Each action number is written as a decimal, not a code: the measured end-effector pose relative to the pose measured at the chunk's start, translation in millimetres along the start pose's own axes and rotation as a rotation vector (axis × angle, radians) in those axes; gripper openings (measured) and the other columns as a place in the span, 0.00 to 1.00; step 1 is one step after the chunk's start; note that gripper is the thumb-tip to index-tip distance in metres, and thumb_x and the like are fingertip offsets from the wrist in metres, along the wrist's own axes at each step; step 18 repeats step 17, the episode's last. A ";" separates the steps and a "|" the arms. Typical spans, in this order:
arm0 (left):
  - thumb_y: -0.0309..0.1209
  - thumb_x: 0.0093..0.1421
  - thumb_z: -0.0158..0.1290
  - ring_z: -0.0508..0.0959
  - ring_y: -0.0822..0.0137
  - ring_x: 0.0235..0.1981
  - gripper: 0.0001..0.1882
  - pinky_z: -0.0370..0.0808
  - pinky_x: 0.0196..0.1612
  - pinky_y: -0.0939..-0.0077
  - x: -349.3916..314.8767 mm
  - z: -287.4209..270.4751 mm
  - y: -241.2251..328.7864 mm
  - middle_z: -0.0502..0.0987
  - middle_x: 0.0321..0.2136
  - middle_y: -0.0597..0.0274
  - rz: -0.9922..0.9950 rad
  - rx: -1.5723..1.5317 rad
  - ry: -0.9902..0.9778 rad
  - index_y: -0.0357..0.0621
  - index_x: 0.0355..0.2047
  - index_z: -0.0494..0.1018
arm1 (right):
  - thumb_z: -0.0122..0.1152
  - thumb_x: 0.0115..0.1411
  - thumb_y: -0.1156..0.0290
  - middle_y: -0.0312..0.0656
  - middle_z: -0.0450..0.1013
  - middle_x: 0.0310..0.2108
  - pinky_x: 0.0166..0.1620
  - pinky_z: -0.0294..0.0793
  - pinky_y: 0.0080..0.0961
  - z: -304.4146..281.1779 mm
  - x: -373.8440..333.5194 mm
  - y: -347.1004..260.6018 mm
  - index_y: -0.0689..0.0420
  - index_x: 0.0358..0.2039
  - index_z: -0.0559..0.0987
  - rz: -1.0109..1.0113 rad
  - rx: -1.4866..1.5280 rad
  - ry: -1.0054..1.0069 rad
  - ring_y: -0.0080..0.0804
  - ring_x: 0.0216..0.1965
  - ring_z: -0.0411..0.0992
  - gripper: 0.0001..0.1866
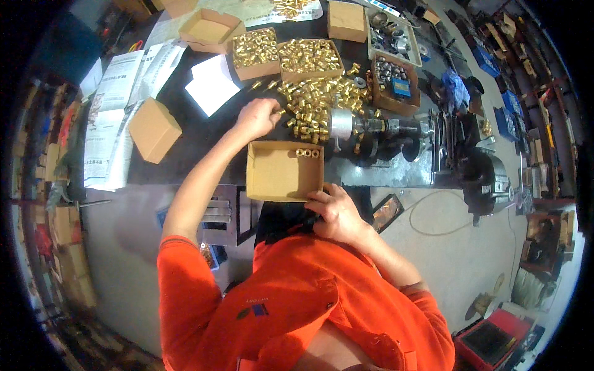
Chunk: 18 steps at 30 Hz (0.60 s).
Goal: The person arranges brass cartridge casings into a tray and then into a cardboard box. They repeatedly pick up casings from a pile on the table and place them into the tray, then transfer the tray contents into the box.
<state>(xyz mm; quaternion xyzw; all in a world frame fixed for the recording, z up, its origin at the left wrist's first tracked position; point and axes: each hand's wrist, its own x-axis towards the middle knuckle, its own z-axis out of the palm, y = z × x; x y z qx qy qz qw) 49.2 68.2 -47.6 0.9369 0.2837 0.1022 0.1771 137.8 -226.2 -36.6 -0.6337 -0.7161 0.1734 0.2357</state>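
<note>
A shallow open cardboard box (278, 176) sits at the table's near edge in front of me. In its far right corner stand three brass fittings (308, 153), side by side. My right hand (336, 213) grips the near right corner of this box. Beyond the box and to the left, my left hand (257, 119) has its fingers closed at the edge of a loose pile of brass fittings (312, 102). A small brass fitting (281, 112) shows at its fingertips. Behind the pile, two cardboard boxes (257, 73) are full of similar brass fittings.
A steel fixture with a cylindrical fitting (341, 123) stands right of the pile. Farther right are a bench vise (486, 179) and a box of metal parts (396, 105). Left lie white paper (212, 86), a closed cardboard box (154, 130) and newspaper sheets (114, 123).
</note>
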 end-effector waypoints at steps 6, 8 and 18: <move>0.22 0.56 0.55 0.75 0.77 0.21 0.09 0.72 0.23 0.80 -35.6 -53.2 24.6 0.77 0.26 0.62 -0.253 -0.820 -0.136 0.32 0.37 0.72 | 0.63 0.36 0.68 0.42 0.73 0.46 0.54 0.67 0.45 -4.0 2.8 -1.6 0.56 0.37 0.81 -0.006 -0.005 0.001 0.54 0.50 0.66 0.22; 0.22 0.55 0.56 0.74 0.80 0.22 0.09 0.71 0.23 0.82 -54.4 -54.5 32.2 0.77 0.27 0.64 -0.158 -0.684 -0.169 0.35 0.37 0.73 | 0.63 0.35 0.68 0.42 0.73 0.46 0.54 0.66 0.45 0.3 2.3 0.9 0.56 0.37 0.81 -0.024 -0.002 0.017 0.55 0.50 0.66 0.22; 0.27 0.50 0.54 0.77 0.45 0.34 0.10 0.73 0.39 0.50 -95.7 -12.8 50.1 0.76 0.29 0.43 0.136 0.054 -0.239 0.38 0.33 0.70 | 0.63 0.33 0.71 0.43 0.73 0.46 0.53 0.69 0.42 -4.6 2.9 -3.5 0.57 0.36 0.82 0.001 -0.001 0.024 0.54 0.52 0.65 0.23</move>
